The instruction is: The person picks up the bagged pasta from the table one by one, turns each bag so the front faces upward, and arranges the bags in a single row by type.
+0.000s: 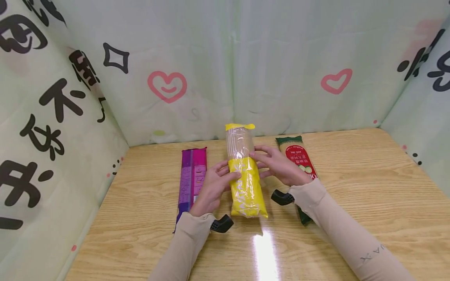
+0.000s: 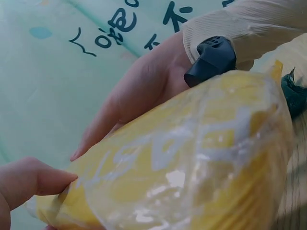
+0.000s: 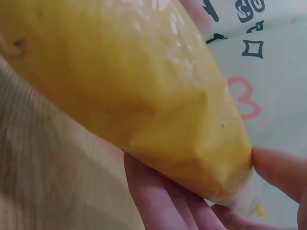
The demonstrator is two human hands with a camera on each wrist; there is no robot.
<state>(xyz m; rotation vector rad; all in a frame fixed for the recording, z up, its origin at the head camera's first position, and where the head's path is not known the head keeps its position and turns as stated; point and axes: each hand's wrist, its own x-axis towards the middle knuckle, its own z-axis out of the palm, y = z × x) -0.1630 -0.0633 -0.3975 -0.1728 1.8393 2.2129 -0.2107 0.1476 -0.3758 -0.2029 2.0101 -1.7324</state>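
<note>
Both of the person's hands grip a yellow pasta packet, thumbs and fingers parted only by its width: the left hand (image 1: pixel 213 187) holds its left side, the right hand (image 1: pixel 281 166) its right side farther up. The yellow pasta packet (image 1: pixel 247 187) is raised over the middle of the worktop (image 1: pixel 140 242), between a purple packet (image 1: pixel 186 175) at left and a green-ended packet (image 1: pixel 295 150) at right, partly hidden by the right arm.

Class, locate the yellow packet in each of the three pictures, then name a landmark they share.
Head: yellow packet, centre.
Left wrist: yellow packet, from lower left, rising rightward.
Right wrist: yellow packet, upper left, slanting down to lower right.
Shared landmark: pale backdrop.
</note>
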